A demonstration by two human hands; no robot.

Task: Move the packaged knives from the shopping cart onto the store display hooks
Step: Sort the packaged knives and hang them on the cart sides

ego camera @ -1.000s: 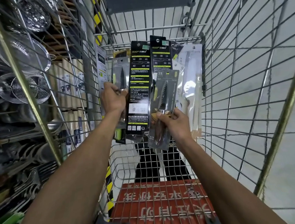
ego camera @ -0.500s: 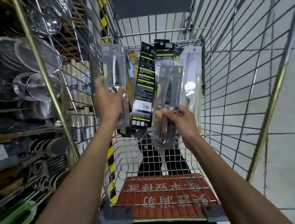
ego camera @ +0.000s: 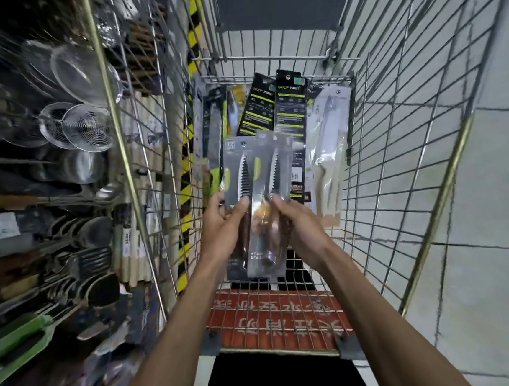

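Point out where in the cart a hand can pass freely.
Free: the wire cart floor on the right, between the hands and the right cart wall. Crowded: the far end, where black-and-yellow knife packages and a clear-packed white knife lean, and the middle, where left hand and right hand hold two serrated knife packs.

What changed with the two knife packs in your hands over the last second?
The left hand brought its serrated knife pack rightward and the right hand lifted its pack, so the two now sit side by side, overlapping. Each hand still grips its own pack. The black boxed knives and white knife pack stay leaning in the cart.
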